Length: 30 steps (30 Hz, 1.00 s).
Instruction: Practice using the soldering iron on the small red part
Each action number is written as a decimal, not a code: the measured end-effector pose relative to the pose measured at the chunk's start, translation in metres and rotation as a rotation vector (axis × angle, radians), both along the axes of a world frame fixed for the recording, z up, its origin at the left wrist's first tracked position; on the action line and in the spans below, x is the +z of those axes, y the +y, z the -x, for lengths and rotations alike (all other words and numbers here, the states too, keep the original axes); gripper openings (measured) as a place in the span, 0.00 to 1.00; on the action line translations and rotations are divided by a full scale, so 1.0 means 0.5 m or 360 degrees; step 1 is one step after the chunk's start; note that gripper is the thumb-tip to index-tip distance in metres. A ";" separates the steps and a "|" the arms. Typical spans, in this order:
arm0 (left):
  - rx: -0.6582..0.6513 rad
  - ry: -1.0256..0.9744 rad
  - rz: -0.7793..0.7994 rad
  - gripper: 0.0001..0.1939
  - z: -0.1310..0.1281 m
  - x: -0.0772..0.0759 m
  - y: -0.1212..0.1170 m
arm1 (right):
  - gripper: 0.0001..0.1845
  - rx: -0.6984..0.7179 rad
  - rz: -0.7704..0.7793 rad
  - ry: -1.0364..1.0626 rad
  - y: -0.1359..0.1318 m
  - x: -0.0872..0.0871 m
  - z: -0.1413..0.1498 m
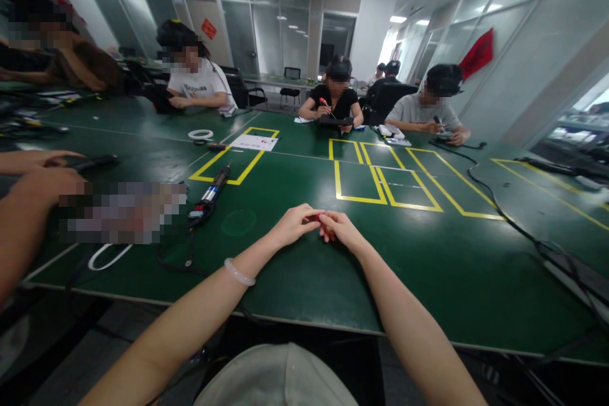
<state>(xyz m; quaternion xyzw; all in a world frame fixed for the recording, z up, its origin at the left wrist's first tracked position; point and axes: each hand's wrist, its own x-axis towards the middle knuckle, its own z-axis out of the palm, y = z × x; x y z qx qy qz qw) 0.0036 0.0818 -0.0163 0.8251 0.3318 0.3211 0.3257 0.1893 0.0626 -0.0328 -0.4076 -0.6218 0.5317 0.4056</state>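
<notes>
Left hand (299,224) and right hand (339,229) meet at the fingertips, seemingly pinching a small red object (317,218), right of the electric screwdriver (208,196) on the green bench (309,292), probably paired to steady something so tiny.

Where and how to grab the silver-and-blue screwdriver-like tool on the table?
Grip the tool by its thick middle, probably from above with the left hand: it lies flat to that hand's left, slim tip pointing away, so fingers there should clear the tip.
</notes>
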 end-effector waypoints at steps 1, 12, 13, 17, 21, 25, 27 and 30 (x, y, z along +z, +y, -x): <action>0.0011 -0.0042 0.0031 0.19 0.001 -0.001 0.000 | 0.20 0.0000 -0.0006 0.0008 0.000 -0.001 0.000; 0.0138 -0.0229 0.0183 0.10 0.008 -0.003 0.004 | 0.20 -0.0083 -0.0104 0.0151 0.013 -0.020 -0.002; 0.0143 -0.0239 0.0193 0.10 0.008 -0.003 0.003 | 0.20 -0.0089 -0.0114 0.0168 0.012 -0.018 -0.002; 0.0151 -0.0238 0.0172 0.10 0.009 0.002 -0.002 | 0.18 -0.0107 -0.0142 0.0195 0.012 -0.015 -0.002; 0.0126 -0.0223 0.0160 0.11 0.012 0.006 -0.007 | 0.18 -0.0105 -0.0112 0.0201 0.012 -0.015 -0.002; 0.0070 -0.0166 0.0181 0.11 0.014 0.004 -0.003 | 0.18 -0.0096 -0.0072 0.0205 0.011 -0.016 -0.001; 0.0053 -0.0111 0.0160 0.14 0.018 0.005 0.000 | 0.18 -0.0097 -0.0071 0.0198 0.011 -0.016 -0.001; 0.0118 0.0093 0.0033 0.21 0.039 0.016 -0.001 | 0.18 -0.0112 -0.0097 0.0158 0.011 -0.016 -0.003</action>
